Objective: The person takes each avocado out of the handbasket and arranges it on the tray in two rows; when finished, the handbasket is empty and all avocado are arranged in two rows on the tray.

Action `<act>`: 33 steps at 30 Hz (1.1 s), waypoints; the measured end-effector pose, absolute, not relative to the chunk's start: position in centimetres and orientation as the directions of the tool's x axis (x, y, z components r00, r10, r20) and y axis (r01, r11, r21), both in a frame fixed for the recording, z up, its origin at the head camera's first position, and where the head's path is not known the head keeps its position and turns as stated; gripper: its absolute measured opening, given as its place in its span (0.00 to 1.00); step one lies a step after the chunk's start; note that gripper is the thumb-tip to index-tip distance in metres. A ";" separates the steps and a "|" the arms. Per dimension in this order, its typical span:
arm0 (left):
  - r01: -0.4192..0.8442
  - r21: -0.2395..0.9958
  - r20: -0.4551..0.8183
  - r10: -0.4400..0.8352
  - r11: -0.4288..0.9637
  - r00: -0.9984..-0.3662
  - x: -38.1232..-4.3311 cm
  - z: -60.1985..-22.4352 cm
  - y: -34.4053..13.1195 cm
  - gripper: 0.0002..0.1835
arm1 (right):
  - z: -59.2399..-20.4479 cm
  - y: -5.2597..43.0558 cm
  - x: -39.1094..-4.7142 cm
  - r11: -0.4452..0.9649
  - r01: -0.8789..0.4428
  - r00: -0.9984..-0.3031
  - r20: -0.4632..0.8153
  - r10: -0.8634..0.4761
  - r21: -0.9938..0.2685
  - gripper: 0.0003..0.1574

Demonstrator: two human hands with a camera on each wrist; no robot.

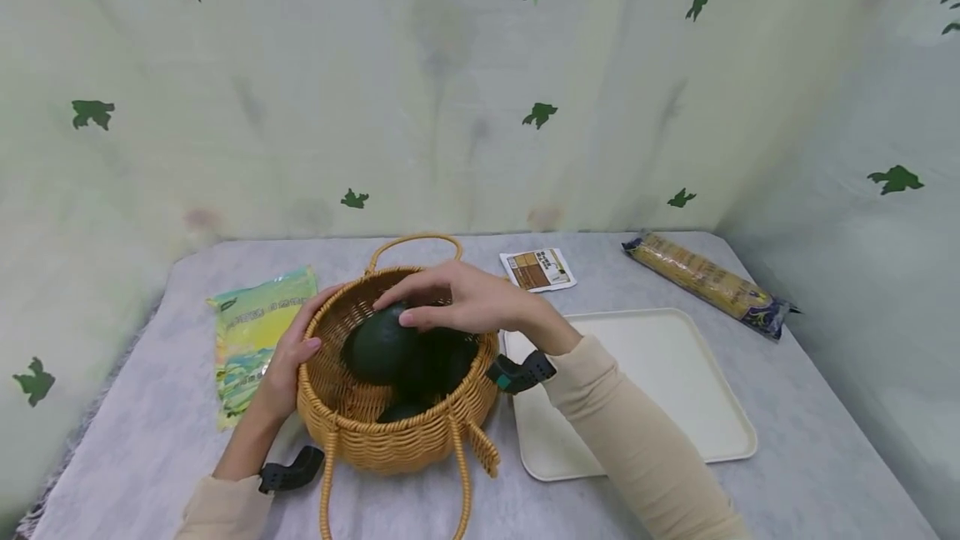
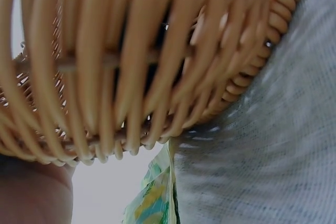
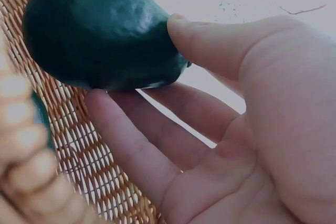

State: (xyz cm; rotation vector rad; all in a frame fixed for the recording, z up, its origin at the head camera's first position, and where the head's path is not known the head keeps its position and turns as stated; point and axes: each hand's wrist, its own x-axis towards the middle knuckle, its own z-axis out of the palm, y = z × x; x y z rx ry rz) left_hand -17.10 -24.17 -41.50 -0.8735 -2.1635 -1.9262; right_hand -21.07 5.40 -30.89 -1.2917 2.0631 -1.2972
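A wicker basket [image 1: 405, 447] with looped handles stands on the table, several dark green avocados inside. My left hand [image 1: 287, 358] grips its left rim, thumb over the edge; the left wrist view is filled by the woven wall [image 2: 142, 51]. Reaching in from the right, my right hand [image 1: 476, 300] pinches one avocado [image 1: 381, 348] between thumb and fingertips. That avocado [image 3: 100, 32] shows whole and smooth in the right wrist view. Below and beside it lie other avocados [image 1: 442, 361], partly in shadow.
A white tray [image 1: 637, 390] lies right of the basket, partly under my right arm. Behind it are a small white-and-brown packet [image 1: 537, 270] and a long noodle-like package [image 1: 705, 280]. A green-yellow bag [image 1: 251, 332] lies left of the basket. Patterned cloth walls [image 1: 450, 107] surround the table.
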 end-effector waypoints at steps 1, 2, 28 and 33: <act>0.488 0.872 0.450 0.341 0.031 -0.825 -17.1 -41.5 -24.3 0.33 | -31.0 5.4 -21.0 0.141 -0.490 -0.507 0.150 -0.849 -0.860 0.21; 0.491 0.871 0.452 0.337 0.036 -0.826 -17.1 -41.4 -24.4 0.33 | -31.1 5.5 -21.0 0.129 -0.479 -0.511 0.157 -0.845 -0.868 0.21; 0.479 0.877 0.445 0.305 0.044 -0.842 -16.9 -41.6 -23.8 0.33 | -33.1 10.5 -17.7 0.051 -0.534 -0.668 0.385 -0.637 -0.844 0.22; 0.483 0.874 0.447 0.309 0.047 -0.839 -16.8 -41.5 -24.1 0.33 | -33.1 11.5 -17.2 0.044 -0.546 -0.666 0.401 -0.629 -0.837 0.22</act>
